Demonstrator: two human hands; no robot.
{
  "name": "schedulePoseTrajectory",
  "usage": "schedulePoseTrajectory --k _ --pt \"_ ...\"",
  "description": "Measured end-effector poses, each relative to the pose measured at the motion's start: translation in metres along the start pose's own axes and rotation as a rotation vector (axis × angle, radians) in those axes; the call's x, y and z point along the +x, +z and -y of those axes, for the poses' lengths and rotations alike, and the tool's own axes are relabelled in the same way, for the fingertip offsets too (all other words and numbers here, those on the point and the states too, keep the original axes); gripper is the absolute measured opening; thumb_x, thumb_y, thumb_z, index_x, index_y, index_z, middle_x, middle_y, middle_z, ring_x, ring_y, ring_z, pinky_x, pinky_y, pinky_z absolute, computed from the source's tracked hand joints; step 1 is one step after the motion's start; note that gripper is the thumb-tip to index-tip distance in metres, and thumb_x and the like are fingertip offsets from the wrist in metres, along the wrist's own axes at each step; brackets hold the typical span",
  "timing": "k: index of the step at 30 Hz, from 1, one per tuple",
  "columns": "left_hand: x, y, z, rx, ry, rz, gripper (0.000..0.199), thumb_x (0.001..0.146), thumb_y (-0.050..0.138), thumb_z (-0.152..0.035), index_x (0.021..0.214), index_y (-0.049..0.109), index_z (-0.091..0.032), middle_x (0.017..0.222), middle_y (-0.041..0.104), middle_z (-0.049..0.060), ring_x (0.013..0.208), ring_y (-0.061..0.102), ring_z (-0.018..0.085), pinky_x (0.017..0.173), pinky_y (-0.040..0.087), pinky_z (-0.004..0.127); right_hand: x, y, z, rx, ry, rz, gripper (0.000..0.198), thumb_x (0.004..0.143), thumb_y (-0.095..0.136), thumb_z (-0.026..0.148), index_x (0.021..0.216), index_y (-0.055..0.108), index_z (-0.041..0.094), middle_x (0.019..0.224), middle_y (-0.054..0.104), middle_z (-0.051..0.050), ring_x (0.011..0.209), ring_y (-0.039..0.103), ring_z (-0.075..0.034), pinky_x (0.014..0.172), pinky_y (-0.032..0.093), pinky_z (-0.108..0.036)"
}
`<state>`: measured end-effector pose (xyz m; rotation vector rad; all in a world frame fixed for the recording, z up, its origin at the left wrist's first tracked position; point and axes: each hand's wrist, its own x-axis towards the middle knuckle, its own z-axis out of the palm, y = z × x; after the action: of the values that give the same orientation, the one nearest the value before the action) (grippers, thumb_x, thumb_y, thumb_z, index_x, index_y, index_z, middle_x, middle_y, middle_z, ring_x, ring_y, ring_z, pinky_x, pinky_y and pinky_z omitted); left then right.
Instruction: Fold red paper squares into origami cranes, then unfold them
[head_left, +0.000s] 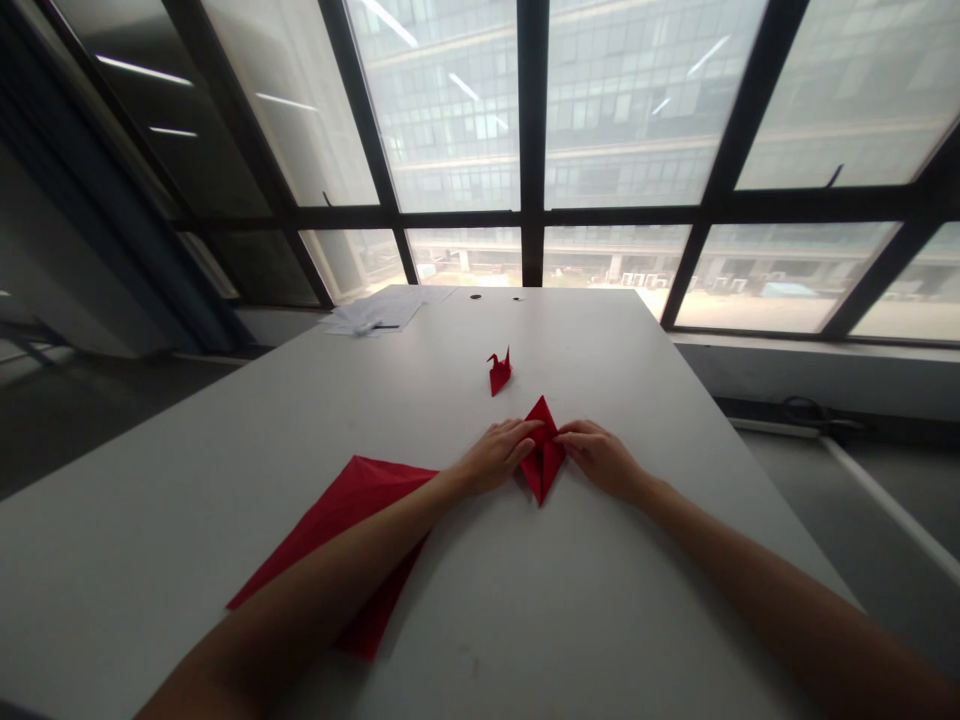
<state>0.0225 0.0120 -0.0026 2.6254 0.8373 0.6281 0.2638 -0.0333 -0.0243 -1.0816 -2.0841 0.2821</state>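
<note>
A small diamond of folded red origami paper (pixel 553 462) lies on the white table, its points toward and away from me. My left hand (pixel 501 452) reaches over its left side, the fingers laid on the paper and the thumb close below, holding it down. At the right corner, my right hand (pixel 598 455) pinches the paper's edge between thumb and fingertips. Just beyond stands a finished red paper crane (pixel 499 374). Under my left forearm rests a larger sheet of red paper (pixel 330 520), partly hidden by the arm.
The white table (pixel 615 610) reaches toward large framed windows (pixel 465 120). White papers (pixel 375 312) with a dark pen-like item lie at its far left. Two small dark spots sit near the far edge. A dark curtain (pixel 97 210) hangs on the left.
</note>
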Motion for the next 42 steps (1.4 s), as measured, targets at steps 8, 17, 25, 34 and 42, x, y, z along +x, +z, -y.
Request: schedulePoseTrajectory --k 8,17,25,34,42 --pt "0.000 0.002 0.002 0.059 -0.050 -0.056 0.046 0.104 0.030 -0.042 0.140 0.049 -0.023 0.123 0.059 0.010 0.115 0.054 0.025 0.105 0.041 0.042 0.000 -0.001 0.001 -0.080 -0.024 -0.003 0.031 0.096 0.053 0.021 0.121 0.068 0.032 0.115 0.068 -0.007 0.104 0.061 -0.023 0.092 0.053 -0.041" --pt "-0.004 0.001 0.003 0.028 -0.045 -0.133 0.047 0.103 0.030 -0.045 0.143 0.048 -0.027 0.141 0.040 0.010 0.133 0.039 0.025 0.115 0.034 0.042 -0.001 -0.002 0.009 -0.237 -0.080 0.071 0.028 0.094 0.058 0.024 0.118 0.070 0.032 0.131 0.060 -0.007 0.117 0.053 -0.028 0.098 0.050 -0.049" --pt "-0.004 0.000 0.001 0.046 -0.026 -0.146 0.047 0.103 0.031 -0.043 0.144 0.046 -0.024 0.141 0.043 0.010 0.132 0.039 0.025 0.116 0.032 0.042 0.001 -0.003 0.010 -0.201 -0.106 0.065 0.033 0.094 0.059 0.024 0.125 0.065 0.033 0.130 0.062 -0.006 0.119 0.054 -0.027 0.101 0.048 -0.049" --pt "-0.002 0.000 0.000 0.023 -0.019 -0.135 0.047 0.103 0.033 -0.039 0.146 0.043 -0.022 0.142 0.046 0.011 0.134 0.040 0.026 0.117 0.031 0.043 -0.001 -0.006 0.012 -0.231 -0.129 0.177 0.049 0.094 0.060 0.032 0.142 0.050 0.034 0.152 0.045 -0.003 0.139 0.039 -0.029 0.111 0.037 -0.052" --pt "0.000 0.008 0.011 -0.231 -0.020 -0.375 0.049 0.099 0.035 -0.015 0.147 0.035 -0.025 0.126 0.060 0.009 0.112 0.058 0.020 0.101 0.046 0.039 0.001 -0.008 0.016 -0.291 -0.090 0.326 0.042 0.100 0.047 0.041 0.140 0.052 0.033 0.155 0.041 0.000 0.146 0.030 -0.029 0.116 0.027 -0.054"
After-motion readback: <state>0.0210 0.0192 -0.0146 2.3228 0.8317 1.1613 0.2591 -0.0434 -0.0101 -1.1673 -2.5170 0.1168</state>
